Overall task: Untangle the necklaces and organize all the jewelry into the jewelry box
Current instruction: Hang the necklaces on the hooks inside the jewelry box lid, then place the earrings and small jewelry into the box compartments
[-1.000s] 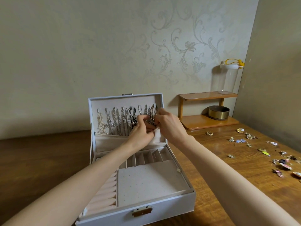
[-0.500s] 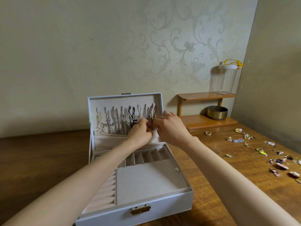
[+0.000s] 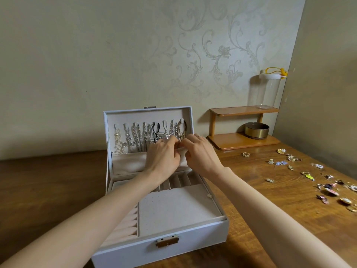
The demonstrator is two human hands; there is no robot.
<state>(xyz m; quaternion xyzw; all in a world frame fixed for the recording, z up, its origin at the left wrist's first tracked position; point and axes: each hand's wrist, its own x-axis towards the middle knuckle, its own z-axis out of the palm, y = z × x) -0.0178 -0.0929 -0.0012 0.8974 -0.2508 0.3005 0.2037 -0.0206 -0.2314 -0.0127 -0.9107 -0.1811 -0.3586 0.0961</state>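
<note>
A white jewelry box (image 3: 193, 236) stands open on the wooden table. Several necklaces (image 3: 135, 138) hang from hooks inside its raised lid, above a fabric pocket (image 3: 127, 161). My left hand (image 3: 163, 155) and my right hand (image 3: 201, 153) meet at the right end of that pocket. Both pinch the pocket's top edge beside the rightmost brown cord necklace (image 3: 182, 128). What the fingertips hold besides the fabric is hidden. Loose small jewelry pieces (image 3: 328, 188) lie scattered on the table at the right.
A small wooden two-tier shelf (image 3: 243, 140) stands at the back right with a gold-rimmed round tin (image 3: 257, 130) on its lower tier and a clear jar (image 3: 268, 89) on top. A ring (image 3: 246, 154) lies near the shelf. Walls close off the back and right.
Both hands have dropped slightly from the hooks to the pocket's top edge. The view has shifted a little.
</note>
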